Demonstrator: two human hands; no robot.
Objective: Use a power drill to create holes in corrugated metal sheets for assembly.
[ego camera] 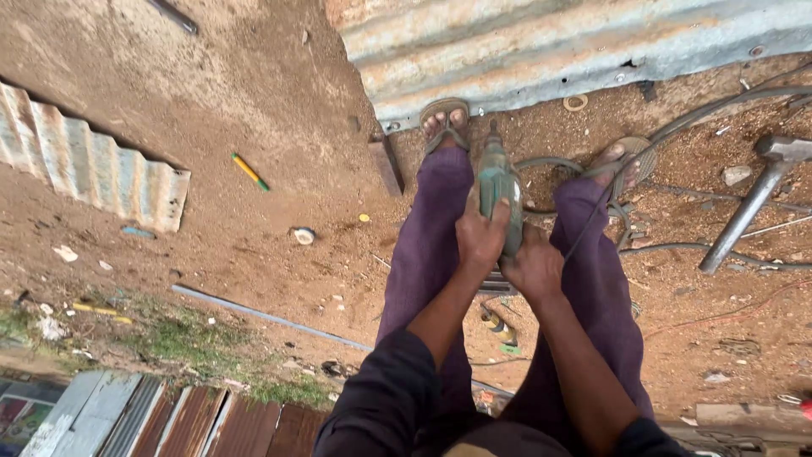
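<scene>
One green electric drill [497, 188], worn metal nose, pointing down between two sandalled feet toward the corrugated metal sheet [541, 42] edge. Left hand [480, 233] wrapped closed around the drill body; right hand [534, 267] clenched just behind it, at the grip. One steel hammer [753, 199] right of drill, on bare earth [237, 93]

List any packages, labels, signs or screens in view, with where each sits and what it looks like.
No packages, signs or screens show clearly.
Possible label: a small green tag on the dirt between the legs, beside a yellow-and-black tool; too small to be sure.
Power drill: green body, held by the left hand and right hand; no label visible on it.
</scene>
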